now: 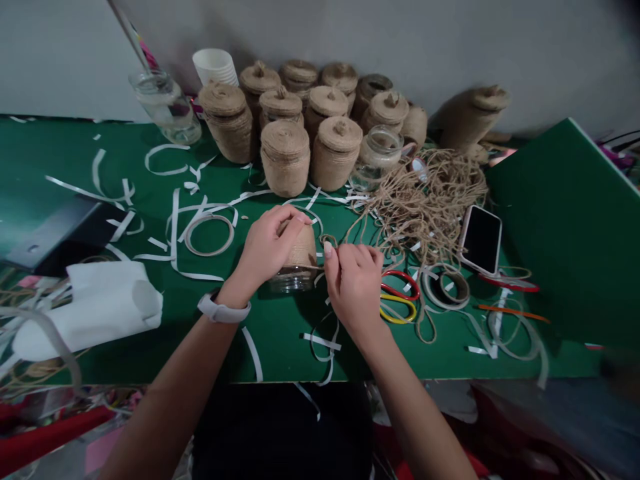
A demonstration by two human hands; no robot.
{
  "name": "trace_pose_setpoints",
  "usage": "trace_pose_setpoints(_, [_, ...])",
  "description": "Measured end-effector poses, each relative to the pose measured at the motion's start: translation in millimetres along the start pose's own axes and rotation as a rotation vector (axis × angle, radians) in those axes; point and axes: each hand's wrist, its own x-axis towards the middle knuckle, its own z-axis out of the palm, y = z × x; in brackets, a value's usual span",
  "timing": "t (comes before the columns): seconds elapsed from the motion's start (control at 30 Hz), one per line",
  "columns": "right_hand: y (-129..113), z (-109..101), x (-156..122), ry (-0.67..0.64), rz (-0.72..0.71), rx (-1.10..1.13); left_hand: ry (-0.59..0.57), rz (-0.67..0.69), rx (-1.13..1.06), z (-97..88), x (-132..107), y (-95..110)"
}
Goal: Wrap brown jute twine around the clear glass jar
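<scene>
A glass jar (293,281), largely wrapped in jute twine, stands near the front of the green table; a band of bare glass shows at its lower end. My left hand (277,240) is closed round the jar's left side and top, and a pale watch strap circles that wrist. Just right of the jar, my right hand (356,280) is closed on a strand of jute twine (315,268) that runs taut from the wrapping. Beside that hand lie scissors (400,297) with red and yellow handles. A tangled heap of twine (425,200) lies beyond it.
Several twine-wrapped jars (285,160) with lids line the back, alongside a bare glass jar (377,157) and white cups (215,65). A phone (480,239) and tape rolls (453,288) lie at right. White paper strips (175,227) litter the table; a green board (565,233) bounds the right.
</scene>
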Motion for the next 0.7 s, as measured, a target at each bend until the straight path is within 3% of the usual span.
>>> trace_pose_setpoints(0.43, [1, -7, 3, 0.079, -0.001, 0.029, -0.086, 0.095, 0.045, -1.5, 0, 8])
trace_pose_setpoints(0.57, [2, 0, 1, 0.051, 0.015, 0.007, -0.028, 0.066, -0.014, 1.7, -2, 3])
trace_pose_setpoints(0.7, [-2, 11, -2, -0.001, 0.039, -0.017, 0.083, 0.029, -0.241, 8.8, -3, -9])
